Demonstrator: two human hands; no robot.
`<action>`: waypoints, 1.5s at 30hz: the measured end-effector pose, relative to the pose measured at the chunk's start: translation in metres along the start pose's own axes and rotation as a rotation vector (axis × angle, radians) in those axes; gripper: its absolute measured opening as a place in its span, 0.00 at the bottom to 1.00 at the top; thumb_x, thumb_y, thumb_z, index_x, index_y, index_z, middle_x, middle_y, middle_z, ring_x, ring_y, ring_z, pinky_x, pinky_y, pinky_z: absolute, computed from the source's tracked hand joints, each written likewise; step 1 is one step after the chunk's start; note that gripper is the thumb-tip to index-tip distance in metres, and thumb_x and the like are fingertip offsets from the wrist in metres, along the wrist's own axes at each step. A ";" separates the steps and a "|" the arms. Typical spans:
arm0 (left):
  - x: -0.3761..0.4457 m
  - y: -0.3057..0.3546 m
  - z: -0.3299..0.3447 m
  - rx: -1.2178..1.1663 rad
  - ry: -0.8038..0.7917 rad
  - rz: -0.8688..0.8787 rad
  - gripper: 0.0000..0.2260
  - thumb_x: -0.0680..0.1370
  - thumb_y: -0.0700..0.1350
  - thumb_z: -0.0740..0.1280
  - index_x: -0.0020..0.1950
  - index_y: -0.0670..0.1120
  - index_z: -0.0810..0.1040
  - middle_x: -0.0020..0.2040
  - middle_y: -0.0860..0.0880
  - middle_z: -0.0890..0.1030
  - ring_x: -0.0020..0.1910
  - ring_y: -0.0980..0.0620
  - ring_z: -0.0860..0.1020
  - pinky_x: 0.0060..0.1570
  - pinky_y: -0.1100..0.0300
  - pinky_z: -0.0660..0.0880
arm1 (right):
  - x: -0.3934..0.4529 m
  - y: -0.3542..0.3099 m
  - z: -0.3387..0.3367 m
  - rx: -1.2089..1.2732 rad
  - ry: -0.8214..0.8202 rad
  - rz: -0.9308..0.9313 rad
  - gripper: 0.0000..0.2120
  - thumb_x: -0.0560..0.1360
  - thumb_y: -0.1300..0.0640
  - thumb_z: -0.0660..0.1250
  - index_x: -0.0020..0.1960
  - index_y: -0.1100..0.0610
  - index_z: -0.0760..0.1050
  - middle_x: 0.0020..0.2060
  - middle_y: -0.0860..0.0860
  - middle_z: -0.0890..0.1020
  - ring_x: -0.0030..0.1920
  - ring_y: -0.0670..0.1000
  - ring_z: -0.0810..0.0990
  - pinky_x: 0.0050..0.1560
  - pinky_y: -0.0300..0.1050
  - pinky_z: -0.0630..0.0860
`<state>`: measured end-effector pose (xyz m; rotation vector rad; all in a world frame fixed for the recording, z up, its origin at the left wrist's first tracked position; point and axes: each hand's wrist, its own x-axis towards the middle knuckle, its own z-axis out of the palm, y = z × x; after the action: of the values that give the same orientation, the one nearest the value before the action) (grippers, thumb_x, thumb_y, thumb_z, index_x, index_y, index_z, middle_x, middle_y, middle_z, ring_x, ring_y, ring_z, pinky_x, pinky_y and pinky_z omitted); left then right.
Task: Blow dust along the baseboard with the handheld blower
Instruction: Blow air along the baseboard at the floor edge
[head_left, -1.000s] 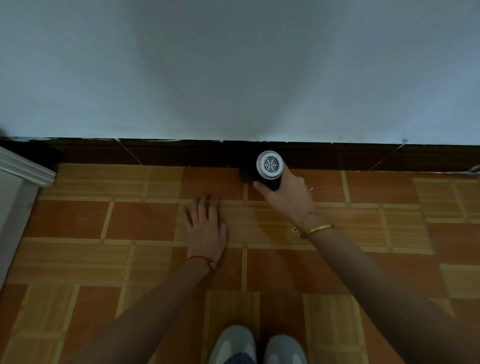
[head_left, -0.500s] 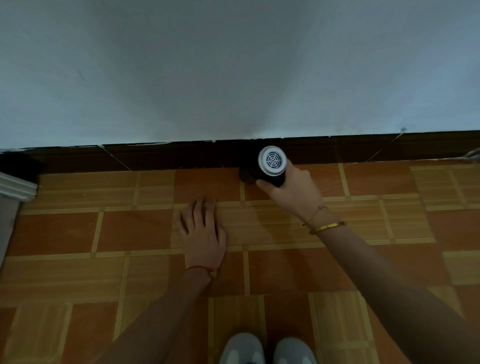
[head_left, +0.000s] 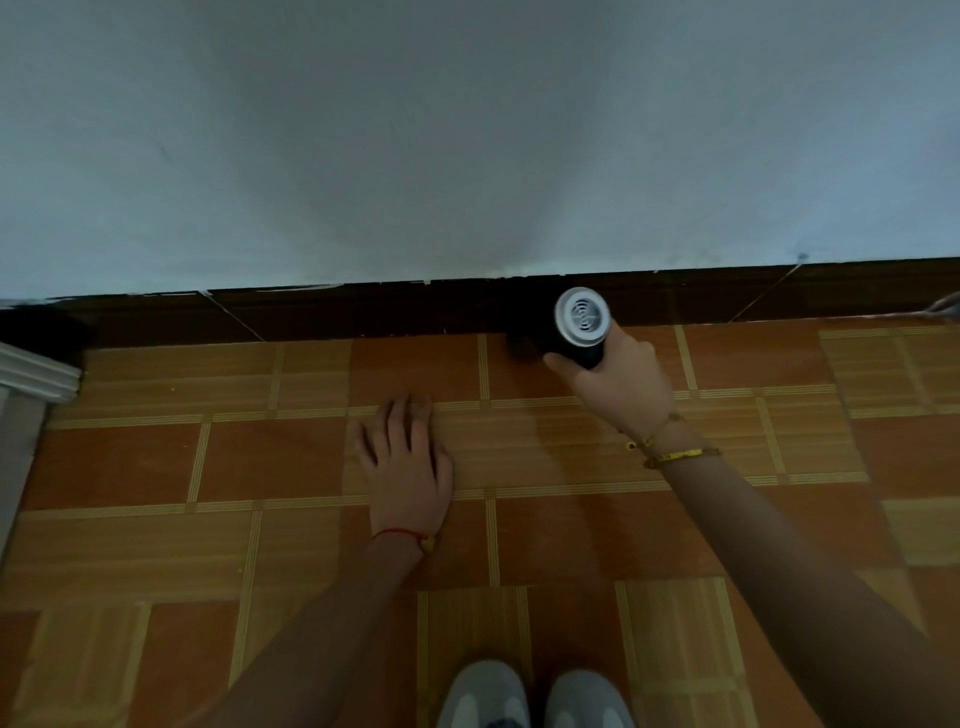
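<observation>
My right hand grips a black handheld blower, whose round white intake grille faces the camera. Its nozzle end points at the dark brown baseboard and is hidden in shadow there. My left hand lies flat on the tiled floor with fingers spread, a short way left of the blower and apart from it. A red string circles the left wrist, and gold bracelets circle the right.
A pale wall rises above the baseboard. The floor is orange and tan tile. A white door frame moulding stands at the far left. My two grey shoes show at the bottom edge.
The blower and my right hand have slid right along the baseboard. My left hand stays planted on the floor. The view has shifted slightly to the right.
</observation>
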<state>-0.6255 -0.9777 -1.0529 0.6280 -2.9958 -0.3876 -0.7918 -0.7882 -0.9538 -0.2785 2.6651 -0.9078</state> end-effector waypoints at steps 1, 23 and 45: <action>0.000 0.000 0.000 0.003 0.000 0.003 0.25 0.79 0.51 0.53 0.75 0.45 0.66 0.75 0.43 0.66 0.75 0.41 0.62 0.74 0.34 0.52 | 0.000 0.004 -0.005 0.023 0.018 0.040 0.31 0.68 0.35 0.68 0.67 0.48 0.70 0.50 0.51 0.83 0.50 0.56 0.82 0.51 0.55 0.80; -0.001 0.003 0.001 -0.026 0.038 0.004 0.25 0.79 0.50 0.54 0.75 0.45 0.66 0.74 0.42 0.67 0.74 0.40 0.62 0.73 0.34 0.53 | -0.017 0.027 -0.032 0.066 -0.018 0.072 0.24 0.69 0.40 0.71 0.61 0.49 0.72 0.41 0.49 0.82 0.40 0.55 0.81 0.48 0.54 0.81; -0.001 0.002 0.000 -0.018 0.034 0.005 0.25 0.79 0.50 0.54 0.75 0.45 0.66 0.74 0.42 0.67 0.75 0.41 0.62 0.74 0.36 0.53 | -0.011 -0.008 -0.004 0.004 -0.143 -0.051 0.26 0.72 0.40 0.70 0.65 0.49 0.70 0.43 0.46 0.81 0.48 0.54 0.82 0.51 0.50 0.79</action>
<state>-0.6249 -0.9755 -1.0523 0.6188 -2.9580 -0.3999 -0.7817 -0.7891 -0.9436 -0.3968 2.5350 -0.8743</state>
